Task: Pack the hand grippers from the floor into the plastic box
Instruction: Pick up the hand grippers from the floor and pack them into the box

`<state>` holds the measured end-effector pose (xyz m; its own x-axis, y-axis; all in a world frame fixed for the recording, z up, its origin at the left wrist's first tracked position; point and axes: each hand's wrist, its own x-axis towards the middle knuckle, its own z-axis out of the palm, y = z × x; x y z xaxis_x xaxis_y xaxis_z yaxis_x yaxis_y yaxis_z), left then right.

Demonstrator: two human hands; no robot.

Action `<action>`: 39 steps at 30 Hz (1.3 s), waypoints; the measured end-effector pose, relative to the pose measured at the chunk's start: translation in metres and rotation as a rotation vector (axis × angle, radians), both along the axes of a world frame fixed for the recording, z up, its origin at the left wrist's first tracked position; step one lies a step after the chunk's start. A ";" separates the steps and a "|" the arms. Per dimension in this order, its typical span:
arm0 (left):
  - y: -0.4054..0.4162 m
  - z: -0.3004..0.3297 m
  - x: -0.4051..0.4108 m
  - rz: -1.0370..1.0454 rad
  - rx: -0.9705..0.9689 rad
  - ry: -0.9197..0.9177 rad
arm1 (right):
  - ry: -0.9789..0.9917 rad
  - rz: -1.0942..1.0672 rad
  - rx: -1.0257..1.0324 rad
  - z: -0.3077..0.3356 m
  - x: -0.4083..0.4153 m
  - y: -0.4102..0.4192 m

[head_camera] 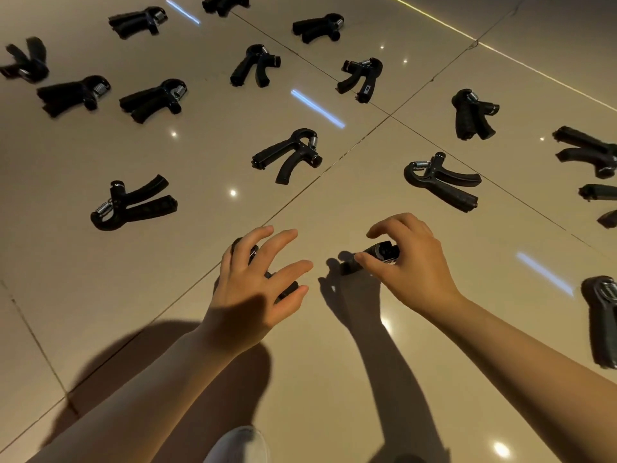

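Several black hand grippers with steel springs lie scattered over the glossy beige tiled floor (334,202). My left hand (253,289) hovers with spread fingers over one hand gripper (287,292), which is mostly hidden under it; I cannot tell whether it touches. My right hand (410,262) curls its thumb and fingers around another hand gripper (380,255), low over the floor. Close ahead lie a hand gripper at the left (133,203), one in the middle (287,155) and one at the right (440,182). The plastic box is not in view.
More hand grippers lie farther back (153,100) and along the right edge (602,315). Dark grout lines cross the tiles. The toe of a white shoe (240,446) shows at the bottom between my forearms.
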<state>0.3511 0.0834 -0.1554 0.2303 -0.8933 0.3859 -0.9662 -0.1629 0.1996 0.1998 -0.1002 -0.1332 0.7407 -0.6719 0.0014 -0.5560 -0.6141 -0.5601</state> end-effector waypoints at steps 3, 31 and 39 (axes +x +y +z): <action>0.019 0.015 -0.010 -0.005 0.013 0.050 | -0.040 -0.091 0.169 0.014 -0.013 0.016; 0.167 0.381 -0.320 -0.279 -0.381 0.032 | -0.406 -0.432 0.076 0.351 -0.335 0.278; 0.184 0.360 -0.347 -0.244 -0.214 0.131 | -0.388 -0.610 0.060 0.352 -0.390 0.302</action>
